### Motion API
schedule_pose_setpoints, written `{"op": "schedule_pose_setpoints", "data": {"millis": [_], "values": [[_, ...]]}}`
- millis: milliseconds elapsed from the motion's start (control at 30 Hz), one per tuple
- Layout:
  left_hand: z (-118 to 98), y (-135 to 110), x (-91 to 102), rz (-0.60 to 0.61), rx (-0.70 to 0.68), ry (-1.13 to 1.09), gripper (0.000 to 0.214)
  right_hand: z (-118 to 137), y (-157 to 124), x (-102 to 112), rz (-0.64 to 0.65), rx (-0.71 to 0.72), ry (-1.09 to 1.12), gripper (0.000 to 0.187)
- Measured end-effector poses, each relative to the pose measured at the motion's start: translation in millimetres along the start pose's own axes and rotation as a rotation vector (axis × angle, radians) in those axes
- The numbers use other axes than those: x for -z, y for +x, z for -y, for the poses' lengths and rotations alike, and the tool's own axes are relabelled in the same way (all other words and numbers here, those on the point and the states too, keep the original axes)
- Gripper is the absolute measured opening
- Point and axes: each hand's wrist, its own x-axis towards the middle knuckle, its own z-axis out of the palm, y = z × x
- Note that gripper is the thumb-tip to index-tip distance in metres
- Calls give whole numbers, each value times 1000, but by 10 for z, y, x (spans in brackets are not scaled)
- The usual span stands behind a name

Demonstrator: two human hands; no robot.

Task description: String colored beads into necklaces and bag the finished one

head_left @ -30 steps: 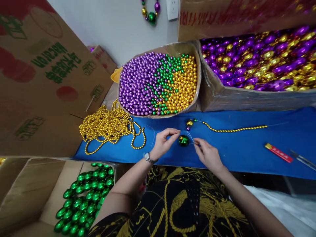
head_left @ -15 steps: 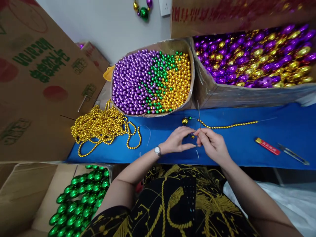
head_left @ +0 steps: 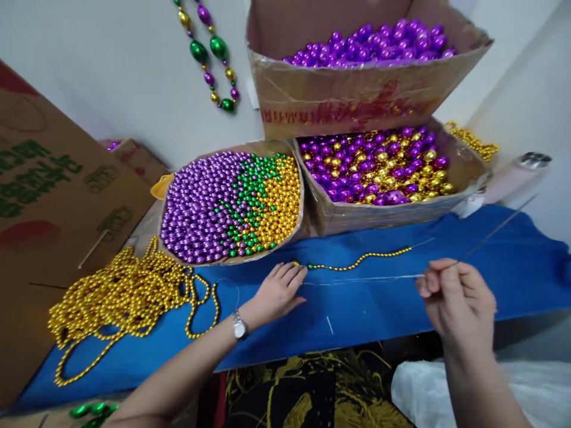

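Observation:
My left hand rests low over the blue cloth, fingers bent down over the near end of a bead strand of small gold beads and a green one. Those fingers mostly cover the end bead, and the thumb sits a little apart. A thin white thread runs nearly straight from this hand to my right hand. Raised at the right, my right hand is closed in a pinch on a long thin needle, which slants up and to the right.
A heap of gold bead chains lies left on the blue cloth. Behind are a box of purple, green and gold beads, a box of purple and gold beads, and a higher box. A bead necklace hangs on the wall.
My right hand has moved right and up, away from my left, with the needle; thread now stretches between them. My left hand has come down over the strand's end. The view has shifted.

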Motion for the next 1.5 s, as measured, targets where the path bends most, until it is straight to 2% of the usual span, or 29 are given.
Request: {"op": "schedule_pose_setpoints", "data": {"millis": [67,133,167,233,267,333,400,433,467,500,600,700,800,900,1033,1167,1267,1500], "values": [[-23,346,284,-118,-68,-165,38,-99,-64,29,35,-30,-19,16],[-48,860,522,-247,-99,-315,28,-177,-111,41,45,-30,-34,16],[-63,1164,595,-302,-113,-360,25,-206,-127,44,45,-24,-51,17],[-94,1811,628,-325,-129,-373,26,-244,-147,49,48,-5,-117,19],[-109,2126,594,-294,-112,-352,29,-253,-157,52,53,8,-162,20],[-131,2664,478,-134,-64,-311,33,-255,-181,65,75,38,-257,21],[-134,2995,373,98,-54,-322,31,-237,-212,87,122,70,-358,20],[-128,3062,347,154,-56,-350,29,-223,-230,98,146,90,-410,20],[-116,3060,343,151,-62,-405,27,-206,-246,107,168,111,-461,19],[-100,2994,359,96,-66,-497,26,-189,-261,111,185,132,-511,19],[-49,2502,467,-147,17,-1018,30,-158,-291,87,227,209,-647,20],[-33,1841,514,-187,275,-1606,34,-190,-311,14,307,311,-729,19],[-53,1285,430,-223,545,-1911,36,-282,-344,-69,425,398,-737,19],[-83,919,327,-329,706,-1999,34,-377,-398,-145,523,452,-732,21],[-160,673,297,-469,794,-2022,36,-431,-503,-246,608,481,-737,20],[-244,593,288,-588,851,-2064,27,-436,-604,-343,667,495,-739,20],[-268,573,259,-659,891,-2075,27,-440,-642,-388,662,519,-756,19],[-271,520,234,-727,862,-2015,33,-440,-633,-436,656,504,-796,20]]}}
